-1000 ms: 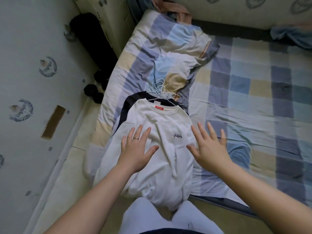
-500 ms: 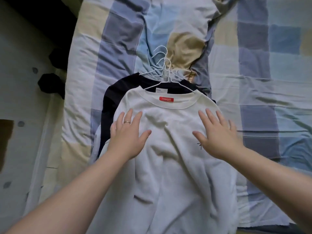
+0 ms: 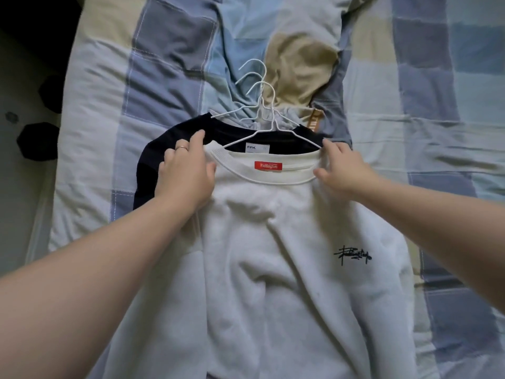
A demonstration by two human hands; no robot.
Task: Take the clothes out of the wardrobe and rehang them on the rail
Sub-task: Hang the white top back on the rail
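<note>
A checked duvet point(image 3: 169, 86) is bunching up just beyond the white wire hangers point(image 3: 269, 110), and a dark hexagonal weight point(image 3: 37, 140) is sitting on the floor to your left. The white sweatshirt point(image 3: 273, 255) is lying flat on the bed over a navy top point(image 3: 164, 149), collar and hooks pointing away from you, hem toward you. Your left hand point(image 3: 185, 170) and right hand point(image 3: 341, 166) are each gripping a shoulder beside the collar.
</note>
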